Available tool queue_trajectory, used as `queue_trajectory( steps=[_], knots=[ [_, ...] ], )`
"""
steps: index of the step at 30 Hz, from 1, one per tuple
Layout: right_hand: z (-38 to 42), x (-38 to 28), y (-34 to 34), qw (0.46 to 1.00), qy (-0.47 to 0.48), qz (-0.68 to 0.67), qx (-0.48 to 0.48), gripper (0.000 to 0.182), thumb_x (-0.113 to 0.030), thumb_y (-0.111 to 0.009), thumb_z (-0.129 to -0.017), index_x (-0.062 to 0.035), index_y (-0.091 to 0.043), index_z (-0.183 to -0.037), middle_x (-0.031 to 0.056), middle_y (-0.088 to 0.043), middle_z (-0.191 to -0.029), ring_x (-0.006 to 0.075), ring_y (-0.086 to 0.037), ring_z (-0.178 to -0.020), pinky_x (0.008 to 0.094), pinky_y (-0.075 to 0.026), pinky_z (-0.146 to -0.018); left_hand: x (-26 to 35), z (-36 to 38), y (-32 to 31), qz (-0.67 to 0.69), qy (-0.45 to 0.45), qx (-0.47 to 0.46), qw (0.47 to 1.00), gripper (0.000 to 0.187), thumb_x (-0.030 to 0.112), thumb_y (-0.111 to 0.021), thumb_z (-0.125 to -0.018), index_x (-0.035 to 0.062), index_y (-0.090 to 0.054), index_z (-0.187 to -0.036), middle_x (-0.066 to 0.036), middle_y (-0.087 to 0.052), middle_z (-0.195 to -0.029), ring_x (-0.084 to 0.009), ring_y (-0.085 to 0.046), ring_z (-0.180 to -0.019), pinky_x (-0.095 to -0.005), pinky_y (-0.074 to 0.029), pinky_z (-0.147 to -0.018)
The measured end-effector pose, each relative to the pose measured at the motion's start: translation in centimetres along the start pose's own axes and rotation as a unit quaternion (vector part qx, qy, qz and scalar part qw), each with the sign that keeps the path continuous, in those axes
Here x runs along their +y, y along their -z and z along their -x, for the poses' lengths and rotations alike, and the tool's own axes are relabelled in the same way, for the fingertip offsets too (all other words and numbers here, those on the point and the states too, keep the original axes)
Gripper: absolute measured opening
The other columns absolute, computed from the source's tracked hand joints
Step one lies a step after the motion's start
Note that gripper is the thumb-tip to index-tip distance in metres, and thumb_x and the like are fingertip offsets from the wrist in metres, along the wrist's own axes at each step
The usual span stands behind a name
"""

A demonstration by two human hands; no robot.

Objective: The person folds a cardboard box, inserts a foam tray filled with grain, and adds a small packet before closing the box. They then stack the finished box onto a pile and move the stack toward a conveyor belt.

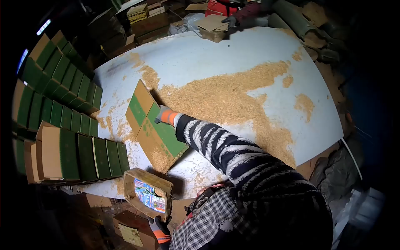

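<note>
My right hand (pixel 166 116), in a grey and orange glove, grips the far right edge of a green and brown cardboard box (pixel 155 132). The box tilts on the white table, with some tan shavings on its near end. Below it, my left hand (pixel 158 229), also gloved, holds the near rim of a brown rectangular tub (pixel 168 196). Colourful printed paper or packaging (pixel 149 196) shows inside the tub. The tub is tilted at the table's near edge, and part of my left fingers is hidden behind it.
Tan shavings (pixel 216 96) spread over the white table (pixel 179 54). Stacked green and brown cartons (pixel 66 150) line the left side. At the far edge, another person's gloved hand (pixel 229 21) touches a cardboard-covered container (pixel 212 35). Rolled material (pixel 291 21) lies back right.
</note>
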State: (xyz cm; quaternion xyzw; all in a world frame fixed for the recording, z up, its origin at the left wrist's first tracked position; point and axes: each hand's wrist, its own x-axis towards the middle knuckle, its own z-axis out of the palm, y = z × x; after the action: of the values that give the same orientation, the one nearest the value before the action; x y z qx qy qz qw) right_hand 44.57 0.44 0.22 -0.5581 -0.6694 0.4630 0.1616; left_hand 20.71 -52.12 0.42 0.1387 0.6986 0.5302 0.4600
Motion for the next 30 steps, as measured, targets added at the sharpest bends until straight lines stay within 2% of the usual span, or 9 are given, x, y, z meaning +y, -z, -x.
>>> queue_trajectory(
  steps=[3,5,7,14,19,22,23,28,30],
  knots=[
    [0.7,3.3,4.8,0.995,-0.055,0.058,0.057,0.102,-0.038,-0.084,-0.057,0.0038,-0.039,-0.139,0.0278,-0.055,-0.129,0.0406,-0.055,-0.117,0.0433,-0.045,-0.098,2.6,3.0,-1.7,-0.078,0.01,0.031,0.996,0.05,0.016,-0.053,-0.09,0.0133,-0.037,-0.136,-0.009,-0.048,-0.105,-0.02,-0.049,-0.087,-0.0474,-0.058,-0.074],
    [5.7,8.1,13.0,0.983,-0.053,0.056,0.169,0.06,-0.032,-0.081,-0.059,0.0031,-0.065,-0.105,0.0247,-0.068,-0.1,0.0369,-0.066,-0.095,0.0396,-0.053,-0.084,2.3,2.7,-0.6,-0.101,0.031,0.028,0.994,0.041,0.02,-0.056,-0.092,0.0085,-0.043,-0.129,-0.011,-0.051,-0.106,-0.0204,-0.052,-0.09,-0.0443,-0.057,-0.078],
    [12.2,13.4,22.6,0.952,-0.129,0.185,0.207,0.049,-0.037,-0.082,-0.06,-0.0011,-0.072,-0.092,0.0191,-0.071,-0.095,0.0333,-0.069,-0.086,0.0404,-0.054,-0.081,1.4,2.0,0.6,-0.122,0.048,0.031,0.991,0.041,0.021,-0.054,-0.094,0.0061,-0.043,-0.131,-0.012,-0.052,-0.108,-0.0199,-0.053,-0.091,-0.0407,-0.056,-0.078],
    [37.1,25.8,39.9,0.804,-0.398,0.361,0.256,0.043,-0.025,-0.054,-0.082,-0.0003,-0.063,-0.116,0.0256,-0.059,-0.123,0.0404,-0.059,-0.111,0.0449,-0.047,-0.094,-0.6,-1.6,3.1,-0.116,0.02,-0.103,0.988,0.063,0.022,-0.055,-0.094,0.0098,-0.026,-0.148,-0.011,-0.051,-0.108,-0.0205,-0.046,-0.08,-0.0439,-0.055,-0.074],
    [42.6,16.7,30.9,0.838,-0.184,0.266,0.44,0.068,-0.04,-0.075,-0.068,-0.0011,-0.059,-0.121,0.0235,-0.061,-0.121,0.0383,-0.06,-0.11,0.0439,-0.048,-0.093,0.4,-4.8,2.2,-0.095,-0.001,-0.14,0.986,0.063,0.021,-0.055,-0.094,0.0108,-0.026,-0.149,-0.01,-0.051,-0.103,-0.0192,-0.045,-0.076,-0.044,-0.056,-0.074],
    [42.2,7.0,20.5,0.954,-0.045,0.059,0.292,0.062,-0.037,-0.08,-0.066,-0.0003,-0.063,-0.113,0.0205,-0.069,-0.102,0.0316,-0.066,-0.092,0.0386,-0.051,-0.084,1.4,-5.6,1.8,-0.087,-0.02,-0.159,0.983,0.063,0.02,-0.055,-0.094,0.0114,-0.026,-0.15,-0.01,-0.051,-0.1,-0.0184,-0.044,-0.074,-0.0441,-0.056,-0.074],
    [41.9,5.4,16.4,0.967,-0.07,0.008,0.243,0.063,-0.037,-0.08,-0.066,-0.001,-0.062,-0.115,0.0171,-0.07,-0.1,0.0244,-0.066,-0.089,0.0359,-0.051,-0.083,1.9,-5.3,1.9,-0.092,-0.029,-0.168,0.981,0.064,0.02,-0.055,-0.094,0.0116,-0.026,-0.15,-0.009,-0.051,-0.099,-0.0181,-0.044,-0.073,-0.0441,-0.056,-0.074],
    [40.9,7.1,9.2,0.976,-0.107,0.097,0.163,0.061,-0.029,-0.075,-0.066,-0.005,-0.058,-0.118,0.0203,-0.066,-0.11,0.0361,-0.062,-0.102,0.041,-0.049,-0.088,2.9,-7.2,1.1,-0.145,-0.101,-0.241,0.954,0.06,0.018,-0.052,-0.094,0.0091,-0.028,-0.148,-0.009,-0.052,-0.111,-0.0244,-0.056,-0.094,-0.0373,-0.055,-0.071],
    [45.0,10.2,12.7,0.963,-0.155,0.116,0.186,0.062,-0.03,-0.077,-0.065,-0.0069,-0.058,-0.119,0.0193,-0.066,-0.111,0.0361,-0.061,-0.104,0.0411,-0.048,-0.09,1.6,-11.9,3.7,-0.244,-0.058,-0.235,0.939,0.057,0.026,-0.055,-0.095,0.005,-0.036,-0.145,-0.016,-0.05,-0.13,-0.0296,-0.05,-0.118,-0.042,-0.041,-0.097]
  ],
)
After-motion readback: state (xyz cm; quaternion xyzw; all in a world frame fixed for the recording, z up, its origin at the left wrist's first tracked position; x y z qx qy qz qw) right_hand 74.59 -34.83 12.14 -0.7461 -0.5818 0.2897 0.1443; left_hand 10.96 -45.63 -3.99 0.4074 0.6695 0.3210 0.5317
